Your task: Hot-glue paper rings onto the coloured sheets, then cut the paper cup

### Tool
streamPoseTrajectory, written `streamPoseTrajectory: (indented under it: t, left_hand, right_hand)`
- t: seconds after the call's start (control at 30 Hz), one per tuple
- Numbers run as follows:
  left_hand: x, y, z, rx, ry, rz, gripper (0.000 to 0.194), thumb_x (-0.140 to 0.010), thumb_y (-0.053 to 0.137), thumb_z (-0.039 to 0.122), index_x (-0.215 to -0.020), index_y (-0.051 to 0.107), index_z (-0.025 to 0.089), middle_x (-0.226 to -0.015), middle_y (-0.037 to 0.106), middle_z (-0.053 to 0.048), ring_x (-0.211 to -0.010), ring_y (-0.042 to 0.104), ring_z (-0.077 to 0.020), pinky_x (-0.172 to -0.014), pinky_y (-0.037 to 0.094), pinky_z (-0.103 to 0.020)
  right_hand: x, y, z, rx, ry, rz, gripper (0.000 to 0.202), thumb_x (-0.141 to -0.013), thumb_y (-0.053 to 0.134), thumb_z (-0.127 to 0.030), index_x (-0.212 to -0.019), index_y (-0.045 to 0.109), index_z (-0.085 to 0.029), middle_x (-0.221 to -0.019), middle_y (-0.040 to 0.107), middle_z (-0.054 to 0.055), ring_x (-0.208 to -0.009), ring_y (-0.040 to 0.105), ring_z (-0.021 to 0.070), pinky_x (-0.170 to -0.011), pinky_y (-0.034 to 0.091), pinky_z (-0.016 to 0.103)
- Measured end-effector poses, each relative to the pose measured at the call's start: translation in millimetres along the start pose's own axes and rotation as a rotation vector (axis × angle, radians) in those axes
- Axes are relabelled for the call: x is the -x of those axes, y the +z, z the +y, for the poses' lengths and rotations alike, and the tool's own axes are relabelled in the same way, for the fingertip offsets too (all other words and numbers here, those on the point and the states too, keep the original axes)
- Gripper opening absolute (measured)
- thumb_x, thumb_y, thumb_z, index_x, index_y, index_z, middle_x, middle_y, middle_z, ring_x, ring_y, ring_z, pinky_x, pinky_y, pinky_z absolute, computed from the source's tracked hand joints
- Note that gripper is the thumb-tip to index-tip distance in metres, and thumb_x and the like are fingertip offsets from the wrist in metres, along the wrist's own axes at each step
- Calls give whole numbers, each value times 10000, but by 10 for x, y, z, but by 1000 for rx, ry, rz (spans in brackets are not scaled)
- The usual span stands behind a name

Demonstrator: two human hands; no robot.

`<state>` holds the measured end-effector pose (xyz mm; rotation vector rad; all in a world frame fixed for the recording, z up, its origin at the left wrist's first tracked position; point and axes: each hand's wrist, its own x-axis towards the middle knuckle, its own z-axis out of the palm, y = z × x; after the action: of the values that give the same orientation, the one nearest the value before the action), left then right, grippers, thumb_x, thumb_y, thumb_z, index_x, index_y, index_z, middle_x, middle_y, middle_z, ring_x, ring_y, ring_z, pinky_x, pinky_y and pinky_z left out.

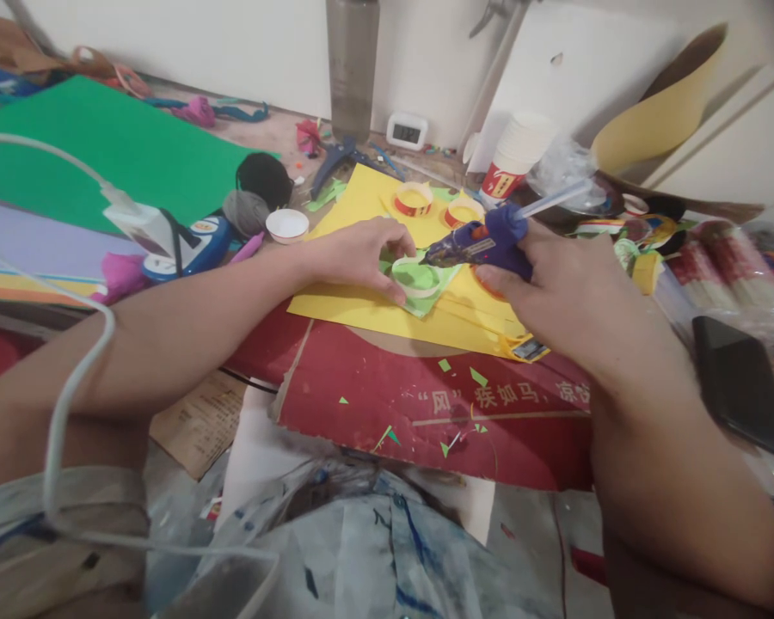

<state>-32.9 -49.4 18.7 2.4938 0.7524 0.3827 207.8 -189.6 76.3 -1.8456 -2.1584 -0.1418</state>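
Observation:
My right hand (571,288) grips a blue hot glue gun (474,245), with a clear glue stick jutting from its back. The gun's nozzle points left and is right at the rim of a low paper ring (419,291) with green inside. This ring rests on a piece of green paper (424,308). The fingers and thumb of my left hand (365,254) curl around the ring's left side. Beneath lies a yellow sheet (335,301). Two cut cup rings, one left (414,200) and one right (463,212), sit on its far part.
A yellow cutter (525,346) lies at the sheet's front edge, by green scraps on red cardboard (374,387). Paper cups (516,159), a bottle (353,69) and a clock (407,131) stand behind. A phone (745,383) lies right; a white cable (70,387) crosses my left arm.

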Motion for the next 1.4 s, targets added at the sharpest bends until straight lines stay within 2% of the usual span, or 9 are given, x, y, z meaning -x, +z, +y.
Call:
streamPoseTrajectory:
  t: [0.07,0.23,0.33,0.47,0.67,0.83,1.1,1.23,1.4]
  left_hand:
    - [17,-63,21,24,-5,-31,642,-677,856,599,-1164,710,208,-1190,738,-78,-1075,670,-254,-958,491,-361]
    - [10,-129,-6,-56,-111,84,480,-973,530,576,-1197,721,197,-1264,747,-113,-1151,682,-251,-1029,498,-380]
    - [-13,-99,-73,-196,-92,-19,543,-1015,459,545,-1346,681,177,-1424,699,-142,-1312,635,-270,-1158,450,-400]
    - [-40,-97,-200,-289,-74,-122,626,-1078,321,444,-1588,510,134,-1705,490,-161,-1594,416,-246,-1326,273,-390]
    - [-50,-203,-341,-280,-133,-182,682,-1119,187,446,-1681,410,129,-1789,370,-115,-1682,276,-229,-1373,175,-409]
    - [-60,-230,-386,-266,-91,-182,635,-1107,242,399,-1669,447,186,-1776,407,-57,-1684,278,-197,-1377,168,-386]
    - [-49,-182,-333,-166,-8,-166,561,-1083,321,310,-1588,549,222,-1720,503,-60,-1620,399,-179,-1356,249,-369]
    - [-64,-108,-393,-287,-151,9,574,-1066,378,341,-1583,529,144,-1728,459,-153,-1610,403,-251,-1345,286,-427]
    - [-67,-37,-302,-433,-340,142,560,-1010,521,503,-1386,664,113,-1439,662,-212,-1401,569,-360,-1224,417,-496]
  right_hand:
    - [4,-1,14,-8,2,-5,250,-968,597,-373,-1080,729,-194,-982,762,160,-1049,716,395,-891,535,494]
    - [5,27,43,0,28,14,242,-977,617,-408,-1057,736,-213,-906,772,151,-889,731,374,-758,525,444]
    - [-8,22,31,31,35,11,207,-963,642,-397,-1029,733,-224,-892,778,142,-863,733,362,-718,511,420]
    - [-34,-12,-12,7,56,-10,193,-957,651,-366,-1053,728,-218,-896,779,144,-899,742,368,-738,514,414]
    - [-79,80,11,-97,69,17,241,-961,617,-348,-1121,730,-208,-953,784,141,-926,736,350,-774,536,421]
    - [-104,179,33,-116,43,100,220,-956,601,-349,-1069,717,-199,-978,788,152,-949,722,354,-780,546,434]
    - [-102,186,-19,-105,86,29,269,-972,588,-370,-1115,719,-182,-980,788,171,-896,737,370,-756,542,445]
    - [-119,192,14,-112,106,56,278,-969,597,-353,-1136,726,-173,-1019,793,175,-953,743,371,-790,550,439]
    - [-126,146,15,-159,99,107,357,-960,592,-316,-1269,705,-177,-1102,793,168,-1049,740,374,-863,557,446]
